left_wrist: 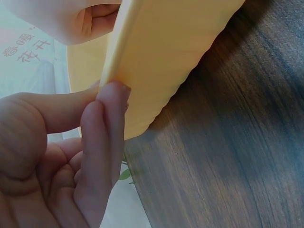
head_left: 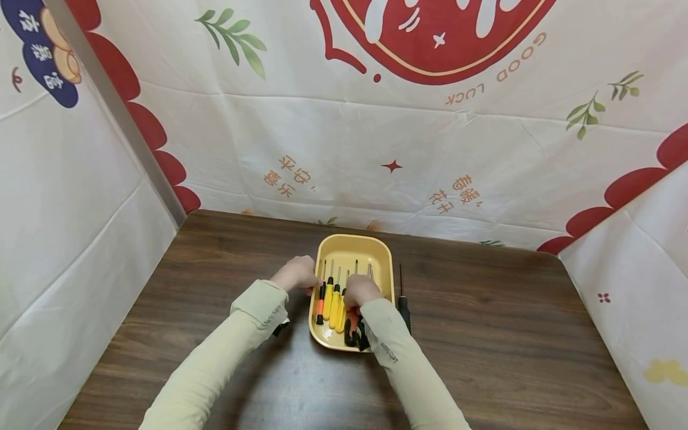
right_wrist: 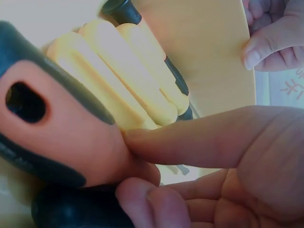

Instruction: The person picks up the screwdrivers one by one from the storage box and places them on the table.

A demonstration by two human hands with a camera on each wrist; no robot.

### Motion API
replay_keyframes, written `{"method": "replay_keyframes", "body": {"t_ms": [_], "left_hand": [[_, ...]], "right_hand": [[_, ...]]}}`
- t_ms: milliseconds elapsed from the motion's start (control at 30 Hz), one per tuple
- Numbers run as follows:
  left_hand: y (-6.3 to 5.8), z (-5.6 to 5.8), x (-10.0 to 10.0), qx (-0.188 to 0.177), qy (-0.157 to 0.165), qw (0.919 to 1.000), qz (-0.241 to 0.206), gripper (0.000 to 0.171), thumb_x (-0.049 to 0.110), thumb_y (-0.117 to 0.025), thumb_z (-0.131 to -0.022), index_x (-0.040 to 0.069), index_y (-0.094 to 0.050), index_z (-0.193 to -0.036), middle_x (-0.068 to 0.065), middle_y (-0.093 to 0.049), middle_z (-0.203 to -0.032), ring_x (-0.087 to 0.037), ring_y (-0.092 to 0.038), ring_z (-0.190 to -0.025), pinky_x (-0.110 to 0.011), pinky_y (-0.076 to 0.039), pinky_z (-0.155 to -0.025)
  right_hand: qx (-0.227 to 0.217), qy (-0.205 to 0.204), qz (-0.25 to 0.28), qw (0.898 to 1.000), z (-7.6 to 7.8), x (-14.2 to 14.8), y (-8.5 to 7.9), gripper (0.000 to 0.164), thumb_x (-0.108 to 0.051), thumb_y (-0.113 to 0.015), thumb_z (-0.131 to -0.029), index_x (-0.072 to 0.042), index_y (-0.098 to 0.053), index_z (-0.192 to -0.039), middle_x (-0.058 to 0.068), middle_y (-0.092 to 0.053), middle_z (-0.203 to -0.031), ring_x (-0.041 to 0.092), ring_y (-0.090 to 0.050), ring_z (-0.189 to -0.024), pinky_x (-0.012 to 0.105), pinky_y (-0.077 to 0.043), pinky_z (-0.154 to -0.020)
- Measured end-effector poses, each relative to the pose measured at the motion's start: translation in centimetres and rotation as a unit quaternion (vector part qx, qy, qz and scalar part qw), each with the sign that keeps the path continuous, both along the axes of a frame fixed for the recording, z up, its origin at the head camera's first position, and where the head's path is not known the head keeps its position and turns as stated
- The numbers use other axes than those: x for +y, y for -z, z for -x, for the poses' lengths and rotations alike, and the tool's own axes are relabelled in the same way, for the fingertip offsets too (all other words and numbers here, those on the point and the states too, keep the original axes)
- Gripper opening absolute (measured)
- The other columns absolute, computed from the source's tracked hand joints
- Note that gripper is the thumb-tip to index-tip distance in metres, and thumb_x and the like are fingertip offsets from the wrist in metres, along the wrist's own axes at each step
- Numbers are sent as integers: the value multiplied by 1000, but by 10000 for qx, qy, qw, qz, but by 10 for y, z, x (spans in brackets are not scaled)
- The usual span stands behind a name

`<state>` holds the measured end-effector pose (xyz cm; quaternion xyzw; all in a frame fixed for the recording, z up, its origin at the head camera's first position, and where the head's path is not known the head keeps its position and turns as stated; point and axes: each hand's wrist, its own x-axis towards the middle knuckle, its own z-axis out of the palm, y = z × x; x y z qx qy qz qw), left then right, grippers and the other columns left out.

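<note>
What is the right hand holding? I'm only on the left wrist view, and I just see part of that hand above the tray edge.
Observer: The right hand pinches an orange-and-black handle.
Operator: What else is inside the tray?
Observer: Three yellow-handled tools show side by side in it, to the left of that handle.
Operator: And on the table, past the side I can't see?
Observer: A black-handled screwdriver lies there, along the tray's right side.
</note>
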<state>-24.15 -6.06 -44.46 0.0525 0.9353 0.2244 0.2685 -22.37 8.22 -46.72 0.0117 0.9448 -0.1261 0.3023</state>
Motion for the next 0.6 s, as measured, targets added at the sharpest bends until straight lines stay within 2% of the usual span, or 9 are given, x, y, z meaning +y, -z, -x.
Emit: {"method": "replay_keyframes", "body": {"t_ms": [200, 400, 600], "left_hand": [[-1, 0, 0, -7, -25, 10000, 26, 19, 20, -64, -85, 4, -60, -74, -3, -59, -54, -23, -66, -68, -21, -38, -48], [-1, -1, 0, -23, -9, 10000, 34, 20, 20, -64, -85, 5, -59, -72, -4, -61, -55, -23, -66, -68, -21, -37, -48], [-1, -1, 0, 10, 50, 10000, 29, 21, 20, -64, -85, 5, -59, -71, -4, -62, -56, -24, -66, -70, -21, -38, -48]], "right_hand": [[-52, 66, 63, 9999, 1, 1, 1, 16, 2, -59, -76, -4, -60, -61, 5, -49, -50, 11, -38, -36, 23, -31, -37], [152, -139, 95, 9997, 2, 4, -1, 21, 3, -57, -67, -9, -53, -51, 0, -41, -41, 10, -35, -34, 22, -29, -38], [351, -172, 144, 9991, 2, 4, -1, 25, 3, -54, -66, -11, -47, -47, 0, -38, -41, 11, -35, -35, 23, -28, -37]]}}
